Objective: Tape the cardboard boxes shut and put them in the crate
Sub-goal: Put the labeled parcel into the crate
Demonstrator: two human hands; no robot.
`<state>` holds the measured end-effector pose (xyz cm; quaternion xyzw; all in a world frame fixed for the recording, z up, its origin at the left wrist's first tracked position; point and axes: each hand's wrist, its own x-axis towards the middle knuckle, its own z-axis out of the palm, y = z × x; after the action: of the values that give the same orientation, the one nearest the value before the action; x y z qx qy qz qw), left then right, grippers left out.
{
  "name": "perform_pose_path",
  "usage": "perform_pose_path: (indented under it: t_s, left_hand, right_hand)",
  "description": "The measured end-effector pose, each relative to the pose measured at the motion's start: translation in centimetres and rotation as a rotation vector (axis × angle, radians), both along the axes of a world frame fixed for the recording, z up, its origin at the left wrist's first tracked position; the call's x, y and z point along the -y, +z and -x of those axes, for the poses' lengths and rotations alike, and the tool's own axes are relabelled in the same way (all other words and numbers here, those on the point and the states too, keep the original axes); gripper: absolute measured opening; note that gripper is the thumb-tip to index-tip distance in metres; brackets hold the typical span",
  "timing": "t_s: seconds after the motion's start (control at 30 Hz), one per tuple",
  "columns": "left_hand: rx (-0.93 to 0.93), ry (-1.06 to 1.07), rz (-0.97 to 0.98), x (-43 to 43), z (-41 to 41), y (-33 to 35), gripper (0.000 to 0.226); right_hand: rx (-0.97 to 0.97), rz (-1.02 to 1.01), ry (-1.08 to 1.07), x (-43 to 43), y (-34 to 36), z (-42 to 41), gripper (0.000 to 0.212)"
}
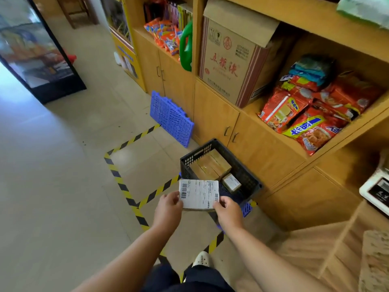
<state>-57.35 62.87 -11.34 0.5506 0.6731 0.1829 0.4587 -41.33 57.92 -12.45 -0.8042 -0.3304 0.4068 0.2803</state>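
A small cardboard box (199, 194) with a white shipping label on top is held roughly level between both hands, over the near side of the dark crate (195, 154), which is set on the floor (63, 165) just beside the wooden cabinet (214, 114). Its left edge is pinched by the left hand (169, 204), thumb laid on the label, and its right corner is gripped likewise by the right hand (228, 209), so the fingers (221, 202) of both are curled around the box. Several taped boxes (212, 165) are packed side by side in the crate, and a smaller labelled box (231, 182) lies next to them. A blue plastic grid (171, 119) is leaned against the cabinet, near yellow-black tape (134, 142) stuck to the floor.
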Motion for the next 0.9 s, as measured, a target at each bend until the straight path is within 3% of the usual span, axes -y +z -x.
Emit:
perform_pose_path:
  t_s: [0.23,0.63,0.9]
  left_hand:
    - [-0.005,-0.213,0.090,-8.3,-4.6,-2.1,0.029]
    - [-0.135,-0.879,0.208,-24.3,-11.7,-6.8,0.030]
    - [-0.238,-1.069,0.158,-28.2,-17.3,-13.9,0.025]
  right_hand:
    - [0.007,0.078,-0.168,-5.5,-1.9,-3.7,0.013]
    - [-0.030,0.232,-0.612,-14.3,-5.1,-5.4,0.023]
    - [-0.141,0.242,-0.838,-17.8,-12.7,-7.3,0.016]
